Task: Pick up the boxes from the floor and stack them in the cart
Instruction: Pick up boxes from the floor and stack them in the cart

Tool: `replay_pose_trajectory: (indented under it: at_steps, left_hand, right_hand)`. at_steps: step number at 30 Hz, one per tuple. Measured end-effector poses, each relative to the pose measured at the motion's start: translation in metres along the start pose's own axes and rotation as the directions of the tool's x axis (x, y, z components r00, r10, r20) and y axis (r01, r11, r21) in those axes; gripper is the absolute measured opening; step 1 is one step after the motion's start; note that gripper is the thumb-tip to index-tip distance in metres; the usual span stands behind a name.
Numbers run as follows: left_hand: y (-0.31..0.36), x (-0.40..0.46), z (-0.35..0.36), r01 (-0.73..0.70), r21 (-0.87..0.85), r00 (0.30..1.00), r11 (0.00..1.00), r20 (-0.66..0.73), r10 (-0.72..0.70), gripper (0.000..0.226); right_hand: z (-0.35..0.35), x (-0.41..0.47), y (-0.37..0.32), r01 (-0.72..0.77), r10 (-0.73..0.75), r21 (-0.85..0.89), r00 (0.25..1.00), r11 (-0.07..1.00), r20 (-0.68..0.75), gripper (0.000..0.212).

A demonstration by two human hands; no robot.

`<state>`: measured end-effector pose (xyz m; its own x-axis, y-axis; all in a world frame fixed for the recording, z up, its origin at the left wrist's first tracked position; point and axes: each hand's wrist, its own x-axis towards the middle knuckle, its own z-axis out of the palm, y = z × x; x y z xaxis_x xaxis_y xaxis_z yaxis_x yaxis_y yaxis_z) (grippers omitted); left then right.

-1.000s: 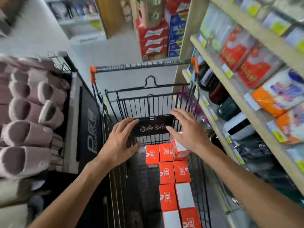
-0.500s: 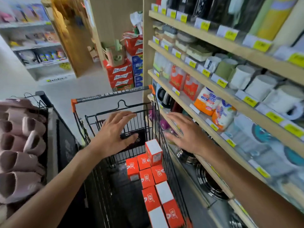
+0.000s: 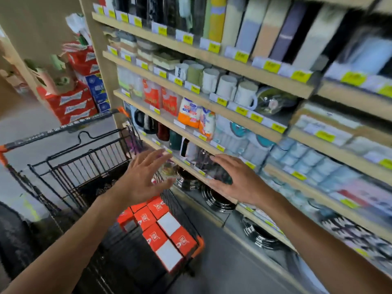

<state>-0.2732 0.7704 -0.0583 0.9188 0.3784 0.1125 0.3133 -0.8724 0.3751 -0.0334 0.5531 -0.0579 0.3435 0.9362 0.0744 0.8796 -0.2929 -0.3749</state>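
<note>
A black wire shopping cart [image 3: 84, 162] with orange corners stands at lower left. Several orange and white boxes [image 3: 161, 232] lie in rows along its right side. My left hand [image 3: 142, 179] hovers above the cart's right edge, fingers spread, holding nothing. My right hand [image 3: 235, 183] is to the right of the cart, in front of the lower shelves, fingers apart and empty. No boxes on the floor are in view.
A tall wooden shelf unit [image 3: 203, 54] with mugs [image 3: 224, 85], packets and yellow price tags fills the right side. Stacked black pans [image 3: 216, 198] sit on its low shelf. Red cartons [image 3: 72, 105] are piled beyond the cart.
My view has swung up and to the right, from the cart to the shelves. Both hands have risen out of the cart and moved right with open fingers.
</note>
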Motion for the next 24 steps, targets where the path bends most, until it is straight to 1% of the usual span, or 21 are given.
replay_pose_trajectory:
  at_steps: [6, 9, 11, 13, 18, 20, 24]
  left_hand:
    - [0.084, 0.056, 0.057, -0.2, -0.063, 0.975, 0.978, 0.089, 0.206, 0.087]
    - [0.135, 0.085, 0.092, -0.275, -0.081, 0.946, 0.958, 0.152, 0.285, 0.089]
    - [0.176, 0.101, 0.112, -0.311, -0.096, 0.93, 0.945, 0.173, 0.324, 0.092]
    - [0.221, 0.113, 0.131, -0.334, -0.111, 0.91, 0.936, 0.222, 0.351, 0.09]
    - [0.334, 0.139, 0.183, -0.445, -0.153, 0.828, 0.882, 0.305, 0.47, 0.084]
    - [0.383, 0.145, 0.201, -0.481, -0.175, 0.793, 0.859, 0.331, 0.512, 0.086]
    - [0.47, 0.156, 0.241, -0.578, -0.197, 0.701, 0.792, 0.376, 0.606, 0.087]
  right_hand:
    - [-0.026, -0.097, 0.066, -0.19, 0.187, -0.02, 0.978, 0.982, -0.093, 0.077]
    - [-0.037, -0.153, 0.105, -0.28, 0.275, -0.042, 0.956, 0.959, -0.099, 0.074]
    - [-0.045, -0.189, 0.133, -0.341, 0.337, -0.023, 0.934, 0.94, -0.116, 0.072]
    - [-0.052, -0.224, 0.16, -0.403, 0.4, 0.006, 0.908, 0.915, -0.121, 0.076]
    - [-0.073, -0.317, 0.219, -0.507, 0.507, 0.058, 0.838, 0.86, -0.199, 0.082]
    - [-0.085, -0.355, 0.239, -0.558, 0.56, 0.08, 0.797, 0.826, -0.226, 0.083]
    - [-0.102, -0.43, 0.28, -0.649, 0.652, 0.113, 0.708, 0.752, -0.27, 0.079]
